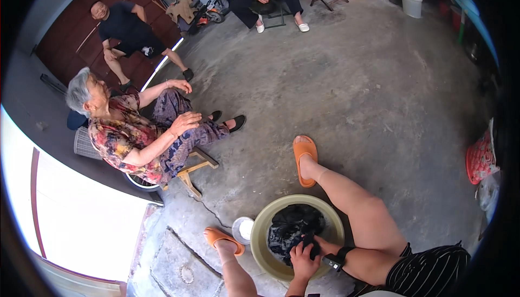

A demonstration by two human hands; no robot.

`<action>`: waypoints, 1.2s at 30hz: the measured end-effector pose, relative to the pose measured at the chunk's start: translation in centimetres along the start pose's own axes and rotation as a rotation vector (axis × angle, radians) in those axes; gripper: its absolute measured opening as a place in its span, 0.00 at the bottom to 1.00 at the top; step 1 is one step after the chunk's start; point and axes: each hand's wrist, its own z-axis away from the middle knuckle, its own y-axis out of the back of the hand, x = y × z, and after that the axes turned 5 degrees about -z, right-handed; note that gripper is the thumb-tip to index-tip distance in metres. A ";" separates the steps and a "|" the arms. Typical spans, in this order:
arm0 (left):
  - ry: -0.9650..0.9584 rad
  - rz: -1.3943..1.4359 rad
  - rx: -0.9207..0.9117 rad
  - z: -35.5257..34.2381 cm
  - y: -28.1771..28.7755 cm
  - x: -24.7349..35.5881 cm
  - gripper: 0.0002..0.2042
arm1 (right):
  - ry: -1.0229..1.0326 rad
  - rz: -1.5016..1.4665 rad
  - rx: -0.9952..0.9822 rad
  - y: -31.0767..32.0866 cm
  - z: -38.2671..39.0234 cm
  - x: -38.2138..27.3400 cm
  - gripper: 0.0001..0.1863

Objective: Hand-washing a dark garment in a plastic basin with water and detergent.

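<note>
A yellow-green round basin stands on the floor between my feet. Dark wet cloth lies bunched in it, in water with some suds. My left hand is closed on a dark bunch of this cloth near the basin's near side. Against the same bunch, my right hand is closed from the right, its fingers partly hidden behind the fabric. A black strap with a small device sits at my right wrist. Just left of the basin is a small metal bowl with something white in it.
My feet in orange slippers flank the basin. A seated person in a flowered shirt is at the left, on a wooden stool. Two more people sit farther back. A red patterned bag stands at the right edge.
</note>
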 end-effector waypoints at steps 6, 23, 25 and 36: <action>0.213 0.158 0.133 -1.6 -2.3 -5.8 0.12 | 0.113 0.128 0.179 -2.6 -2.2 2.6 0.17; 0.779 -0.075 -0.031 -1.6 -5.9 -14.5 0.15 | 0.052 0.665 0.358 0.0 -3.3 2.3 0.25; 0.809 -0.096 0.023 -0.7 -6.1 -13.6 0.16 | 0.010 1.377 0.605 2.7 -4.0 1.4 0.32; 0.597 -0.235 -0.421 -2.7 -7.9 -10.2 0.27 | 0.189 1.166 0.559 5.9 -5.2 3.9 0.35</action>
